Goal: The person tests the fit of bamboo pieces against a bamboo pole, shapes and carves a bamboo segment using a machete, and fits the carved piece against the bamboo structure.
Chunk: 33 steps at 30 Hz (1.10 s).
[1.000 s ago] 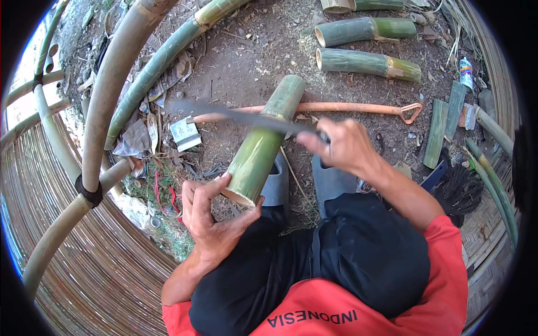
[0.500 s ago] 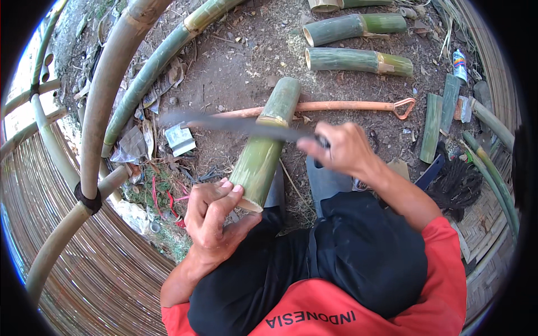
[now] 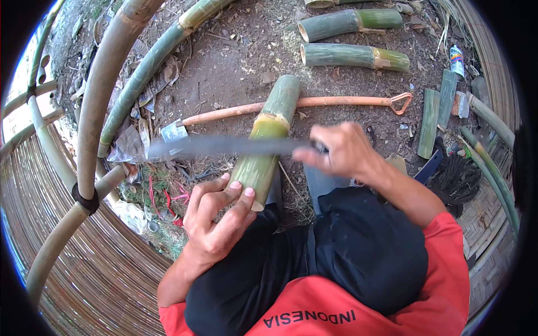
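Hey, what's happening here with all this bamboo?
A person sitting on the ground steadies the near end of a green bamboo section with the left hand. The right hand holds a long blade, blurred with motion, crosswise over the section. More cut bamboo pieces and an orange-handled tool lie on the dirt beyond.

Your left hand (image 3: 216, 221) holds a thick green bamboo piece (image 3: 268, 137); its skin looks smooth and a bit shiny, with a pale dry cut end. Your right hand (image 3: 342, 151) grips a long dull grey metal blade (image 3: 224, 147). The brown ground (image 3: 235, 61) is rough, crumbly dirt. The woven cane mat (image 3: 106, 274) looks dry and ribbed.
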Tool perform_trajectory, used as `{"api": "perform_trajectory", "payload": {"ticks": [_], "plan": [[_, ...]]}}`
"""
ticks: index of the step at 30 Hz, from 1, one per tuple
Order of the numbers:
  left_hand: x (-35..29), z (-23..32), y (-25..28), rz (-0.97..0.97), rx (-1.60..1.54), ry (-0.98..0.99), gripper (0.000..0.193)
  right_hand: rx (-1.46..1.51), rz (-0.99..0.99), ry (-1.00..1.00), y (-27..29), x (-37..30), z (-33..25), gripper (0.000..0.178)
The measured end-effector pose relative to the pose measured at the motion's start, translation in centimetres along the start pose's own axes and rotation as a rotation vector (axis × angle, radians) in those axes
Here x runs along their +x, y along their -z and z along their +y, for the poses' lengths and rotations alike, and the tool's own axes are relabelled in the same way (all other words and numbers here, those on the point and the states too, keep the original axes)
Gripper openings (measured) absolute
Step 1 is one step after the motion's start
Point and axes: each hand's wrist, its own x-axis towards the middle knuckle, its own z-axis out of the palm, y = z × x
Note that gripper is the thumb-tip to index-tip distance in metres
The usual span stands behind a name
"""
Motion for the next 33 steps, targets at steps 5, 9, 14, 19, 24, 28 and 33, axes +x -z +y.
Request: {"api": "perform_trajectory", "payload": {"ticks": [5,9,14,19,24,28,33], "plan": [[0.8,-0.6,-1.0,0.023,0.060,-0.119,0.047,-0.093,-0.021,-0.227,0.6,0.1,1.2,0.074],[1.0,0.0,-0.6,0.004,0.066,-0.162,0.044,-0.086,-0.059,-0.382,0.2,-0.4,1.8,0.076],[1.4,-0.1,-1.1,0.025,0.130,-0.256,0.029,-0.042,-0.047,-0.274,0.9,-1.9,0.1,0.076],[1.5,0.4,-1.8,0.016,0.115,-0.318,0.024,-0.077,0.144,-0.460,-0.3,-0.7,3.5,0.060],[1.2,0.5,-1.5,-0.028,0.139,-0.338,0.021,0.002,-0.045,-0.148,0.9,-2.1,0.8,0.072],[2.1,0.8,-1.4,-0.054,0.139,-0.340,0.021,-0.072,-0.039,-0.407,0.3,-1.4,2.8,0.071],[2.1,1.0,-1.6,-0.075,0.134,-0.396,0.017,-0.094,0.056,-0.366,0.2,-1.8,3.8,0.070]]}}
